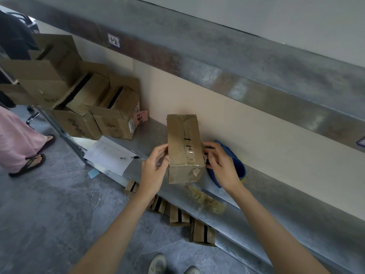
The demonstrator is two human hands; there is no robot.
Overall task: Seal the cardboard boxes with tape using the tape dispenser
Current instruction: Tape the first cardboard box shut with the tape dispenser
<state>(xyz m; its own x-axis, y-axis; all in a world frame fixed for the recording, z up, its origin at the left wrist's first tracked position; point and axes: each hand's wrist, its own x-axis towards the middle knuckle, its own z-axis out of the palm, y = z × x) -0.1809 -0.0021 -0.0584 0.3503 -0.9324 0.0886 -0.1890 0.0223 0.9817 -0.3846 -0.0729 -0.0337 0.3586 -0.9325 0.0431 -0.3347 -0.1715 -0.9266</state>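
A small closed cardboard box [183, 143] stands on the grey metal shelf [256, 196], with clear tape along its top seam. My left hand [156, 165] grips its near left side, fingers curled against the cardboard. My right hand [219, 161] grips the near right edge. A blue tape dispenser [235, 163] lies on the shelf just right of the box, mostly hidden behind my right hand.
Several open cardboard boxes [83, 99] are stacked at the shelf's left end. A paper sheet with a pen [110, 155] lies beside them. A crumpled strip of used tape [205, 200] lies near the shelf edge. Small boxes [177, 214] sit on the floor below. A person's feet [33, 155] stand at left.
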